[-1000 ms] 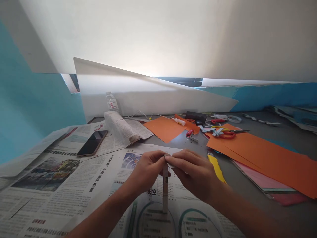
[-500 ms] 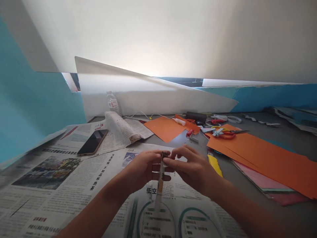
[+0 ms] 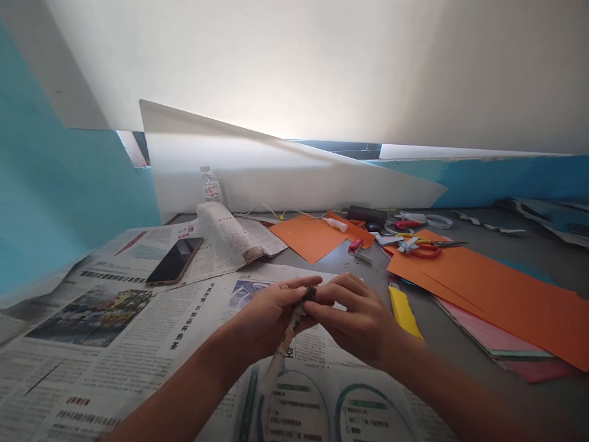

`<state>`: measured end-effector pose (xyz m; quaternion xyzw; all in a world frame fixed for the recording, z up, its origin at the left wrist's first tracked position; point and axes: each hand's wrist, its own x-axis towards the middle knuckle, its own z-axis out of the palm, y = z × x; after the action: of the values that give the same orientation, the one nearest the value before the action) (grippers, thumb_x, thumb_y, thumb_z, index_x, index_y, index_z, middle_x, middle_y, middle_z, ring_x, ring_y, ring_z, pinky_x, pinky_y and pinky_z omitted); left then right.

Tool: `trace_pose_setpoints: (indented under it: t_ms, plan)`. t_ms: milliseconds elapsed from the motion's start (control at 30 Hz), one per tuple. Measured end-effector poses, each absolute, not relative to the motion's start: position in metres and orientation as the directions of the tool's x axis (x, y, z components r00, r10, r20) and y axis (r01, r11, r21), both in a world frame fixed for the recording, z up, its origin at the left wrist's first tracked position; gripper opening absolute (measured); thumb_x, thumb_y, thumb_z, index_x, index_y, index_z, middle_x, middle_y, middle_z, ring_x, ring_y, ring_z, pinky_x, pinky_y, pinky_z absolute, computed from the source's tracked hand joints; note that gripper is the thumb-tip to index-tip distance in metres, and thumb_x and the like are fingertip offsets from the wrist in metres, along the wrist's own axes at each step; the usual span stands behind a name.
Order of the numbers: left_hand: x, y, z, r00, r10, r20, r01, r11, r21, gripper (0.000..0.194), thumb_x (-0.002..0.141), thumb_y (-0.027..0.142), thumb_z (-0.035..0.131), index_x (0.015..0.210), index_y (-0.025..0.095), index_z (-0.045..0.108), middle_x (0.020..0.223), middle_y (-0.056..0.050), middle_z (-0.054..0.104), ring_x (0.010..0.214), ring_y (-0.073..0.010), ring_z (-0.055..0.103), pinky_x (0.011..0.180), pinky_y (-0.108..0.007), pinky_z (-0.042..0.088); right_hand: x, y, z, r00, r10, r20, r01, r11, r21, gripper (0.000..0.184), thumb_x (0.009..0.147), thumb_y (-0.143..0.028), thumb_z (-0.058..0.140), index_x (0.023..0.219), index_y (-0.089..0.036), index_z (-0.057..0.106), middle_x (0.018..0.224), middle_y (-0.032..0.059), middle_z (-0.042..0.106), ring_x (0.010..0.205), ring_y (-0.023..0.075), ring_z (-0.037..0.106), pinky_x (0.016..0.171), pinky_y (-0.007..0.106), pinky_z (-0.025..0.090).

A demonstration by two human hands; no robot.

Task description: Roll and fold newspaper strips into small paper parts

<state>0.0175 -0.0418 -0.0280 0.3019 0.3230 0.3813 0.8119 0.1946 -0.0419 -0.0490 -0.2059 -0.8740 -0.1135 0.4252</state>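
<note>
Over the spread newspaper (image 3: 170,380), a thin rolled newspaper stick (image 3: 280,356) slants between my hands, its lower end toward me. Its far end is dark; what makes it so is too small to tell. My left hand (image 3: 260,316) is closed around the stick's upper part from the left, thumb near the dark end. From the other side, my right hand (image 3: 361,316) pinches that same end between thumb and fingers. The fingertips partly hide the stick there.
A phone (image 3: 175,263) and a folded newspaper (image 3: 225,236) lie left, with a plastic bottle (image 3: 211,184) behind. Orange paper (image 3: 497,288), scissors (image 3: 426,244), a yellow utility knife (image 3: 404,312), a glue bottle (image 3: 337,224) and a red-handled tool (image 3: 355,247) lie right.
The rolled newspaper stick has tilted, its lower end swinging left. My left fingers, earlier spread behind it, have curled in closer, and my right hand has closed nearer its dark end.
</note>
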Motion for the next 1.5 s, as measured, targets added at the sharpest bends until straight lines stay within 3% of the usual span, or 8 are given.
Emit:
trace_pose_setpoints:
  t_ms: [300, 500, 867, 1000, 1200, 1300, 1400, 1500]
  plan:
    - [0.021, -0.041, -0.033, 0.507, 0.816, -0.277, -0.415, 0.513, 0.751, 0.033, 0.091, 0.009, 0.049, 0.121, 0.008, 0.061, 0.099, -0.013, 0.067, 0.084, -0.0160, 0.065, 0.072, -0.022, 0.050, 0.190, -0.043, -0.050, -0.518, 0.251, 0.818, 0.518, 0.853, 0.066, 0.015, 0.087, -0.008, 0.060, 0.091, -0.019, 0.069, 0.076, 0.0033, 0.066, 0.074, 0.0162, 0.054, 0.068, 0.032, 0.047]
    - [0.023, -0.039, -0.042, 0.618, 0.771, -0.154, -0.434, 0.498, 0.751, 0.028, 0.094, 0.028, 0.050, 0.106, 0.009, 0.067, 0.105, -0.014, 0.066, 0.093, -0.0176, 0.063, 0.076, -0.021, 0.049, 0.191, -0.043, -0.051, -0.523, 0.300, 0.798, 0.564, 0.824, 0.060, 0.021, 0.086, -0.007, 0.060, 0.092, -0.023, 0.073, 0.104, 0.0087, 0.065, 0.090, 0.0200, 0.055, 0.074, 0.035, 0.050]
    - [0.013, -0.042, -0.026, 0.798, 0.602, 0.025, -0.418, 0.524, 0.742, 0.066, 0.057, -0.003, 0.051, 0.119, 0.015, 0.061, 0.104, -0.008, 0.066, 0.092, -0.0174, 0.065, 0.077, -0.023, 0.049, 0.186, -0.048, -0.043, -0.396, 0.602, 0.694, 0.276, 0.798, -0.536, 0.010, 0.081, -0.017, 0.072, 0.089, -0.023, 0.071, 0.091, 0.0037, 0.071, 0.091, 0.0187, 0.064, 0.081, 0.032, 0.054]
    - [0.008, -0.042, -0.032, 0.798, 0.602, -0.025, -0.387, 0.543, 0.745, 0.078, 0.062, -0.007, 0.050, 0.135, 0.019, 0.047, 0.101, -0.005, 0.068, 0.090, -0.0144, 0.066, 0.090, -0.029, 0.046, 0.188, -0.048, -0.042, -0.467, 0.596, 0.654, 0.380, 0.803, -0.460, 0.023, 0.083, -0.017, 0.068, 0.106, -0.022, 0.066, 0.100, 0.0043, 0.072, 0.097, 0.0204, 0.064, 0.085, 0.035, 0.051]
    - [0.006, -0.046, -0.030, 0.706, 0.685, -0.182, -0.263, 0.492, 0.830, 0.091, 0.076, -0.001, 0.060, 0.151, 0.024, 0.015, 0.098, -0.004, 0.070, 0.101, -0.0194, 0.067, 0.103, -0.042, 0.041, 0.199, -0.044, -0.040, -0.573, 0.558, 0.600, 0.479, 0.822, -0.307, 0.018, 0.096, -0.017, 0.048, 0.091, -0.019, 0.065, 0.084, 0.0044, 0.066, 0.078, 0.0162, 0.059, 0.068, 0.028, 0.047]
    - [0.003, -0.046, -0.027, 0.707, 0.671, -0.225, -0.102, 0.411, 0.906, 0.071, 0.085, 0.014, 0.063, 0.146, 0.028, 0.030, 0.111, -0.008, 0.069, 0.099, -0.0217, 0.069, 0.098, -0.043, 0.045, 0.204, -0.044, -0.034, -0.491, 0.672, 0.555, 0.525, 0.736, -0.427, 0.020, 0.095, -0.019, 0.049, 0.082, -0.019, 0.064, 0.074, 0.0011, 0.062, 0.065, 0.0127, 0.055, 0.058, 0.024, 0.043]
    - [0.000, -0.043, -0.025, 0.724, 0.657, -0.209, 0.036, 0.267, 0.963, 0.028, 0.089, 0.034, 0.061, 0.112, 0.017, 0.062, 0.106, -0.012, 0.070, 0.090, -0.0229, 0.070, 0.087, -0.039, 0.050, 0.207, -0.044, -0.027, -0.407, 0.793, 0.453, 0.518, 0.609, -0.600, 0.019, 0.093, -0.022, 0.052, 0.079, -0.020, 0.065, 0.072, -0.0011, 0.065, 0.062, 0.0112, 0.055, 0.054, 0.022, 0.042]
    - [0.000, -0.041, -0.025, 0.735, 0.655, -0.176, 0.068, 0.187, 0.980, 0.031, 0.088, 0.043, 0.060, 0.089, 0.013, 0.065, 0.090, -0.011, 0.071, 0.082, -0.0228, 0.070, 0.082, -0.038, 0.052, 0.208, -0.043, -0.023, -0.373, 0.856, 0.358, 0.471, 0.507, -0.722, 0.020, 0.094, -0.029, 0.052, 0.082, -0.022, 0.067, 0.074, -0.0011, 0.067, 0.062, 0.0120, 0.057, 0.052, 0.022, 0.043]
